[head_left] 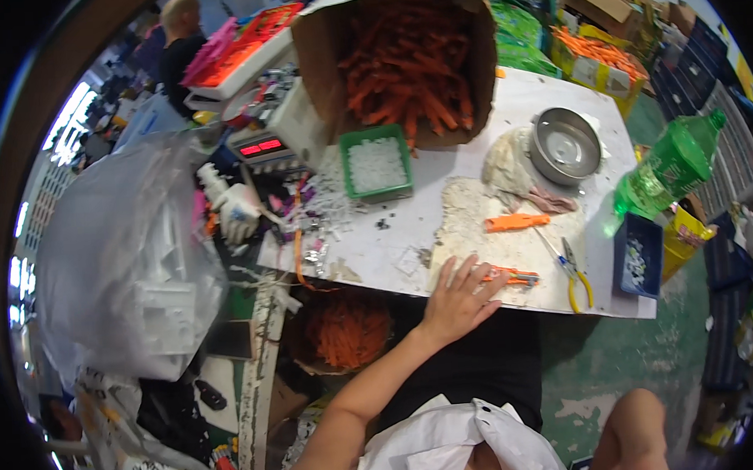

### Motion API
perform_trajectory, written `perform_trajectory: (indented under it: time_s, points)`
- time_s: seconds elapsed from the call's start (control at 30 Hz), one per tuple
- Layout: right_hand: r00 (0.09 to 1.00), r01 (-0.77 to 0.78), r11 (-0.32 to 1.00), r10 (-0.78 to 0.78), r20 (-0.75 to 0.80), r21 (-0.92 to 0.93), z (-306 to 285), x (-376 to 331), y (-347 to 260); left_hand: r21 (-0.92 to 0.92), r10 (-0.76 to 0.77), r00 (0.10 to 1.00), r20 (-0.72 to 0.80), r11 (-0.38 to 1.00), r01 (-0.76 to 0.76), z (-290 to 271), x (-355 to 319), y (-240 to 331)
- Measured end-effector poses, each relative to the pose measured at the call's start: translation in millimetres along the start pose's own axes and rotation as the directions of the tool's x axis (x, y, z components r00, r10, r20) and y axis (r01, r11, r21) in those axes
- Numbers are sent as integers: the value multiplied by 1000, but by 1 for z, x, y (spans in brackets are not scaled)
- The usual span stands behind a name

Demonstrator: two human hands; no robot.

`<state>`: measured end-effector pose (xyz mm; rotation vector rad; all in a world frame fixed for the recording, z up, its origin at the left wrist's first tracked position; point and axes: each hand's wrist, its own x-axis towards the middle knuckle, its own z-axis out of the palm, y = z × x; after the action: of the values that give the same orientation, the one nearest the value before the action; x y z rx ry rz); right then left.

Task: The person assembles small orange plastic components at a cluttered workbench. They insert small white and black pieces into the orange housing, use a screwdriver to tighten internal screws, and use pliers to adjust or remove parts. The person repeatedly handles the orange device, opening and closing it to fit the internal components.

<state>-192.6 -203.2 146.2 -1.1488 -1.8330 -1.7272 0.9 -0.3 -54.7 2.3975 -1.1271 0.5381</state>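
Note:
My left hand lies palm down at the front edge of the white table, fingers stretched and slightly apart. Its fingertips cover the left end of an orange plastic casing half, which shows metal-coloured parts inside. Whether the fingers press on it is hard to see. Just beyond lies a second orange plastic casing. Right of these are a thin screwdriver-like tool and pliers with yellow handles. My right hand is out of view; a bare bent limb shows at the lower right.
A cardboard box of orange pieces tips open at the back. Nearby stand a green tray of small white parts, a metal bowl, a green bottle and a blue bin. A large plastic bag bulges at left.

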Motion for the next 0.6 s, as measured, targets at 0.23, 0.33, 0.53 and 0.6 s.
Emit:
perform_trajectory:
  time_s: [0.23,0.33,0.53,0.6]
  points:
    - [300,-917,342,931,209,-205,45,-99,19,5,-39,999,-2,999,39,-4,-10,-6]
    - [-28,-808,139,962,272,-573,55,-161,40,-158,-5,1000,-7,987,4,-12,2,-4]
    - [-124,-749,155,923,366,-644,67,-208,30,-94,-2,1000,20,996,4,-29,-3,-11]
    - [-129,-751,155,919,373,-642,72,-209,33,-52,-1,999,37,999,3,-32,-4,-9]
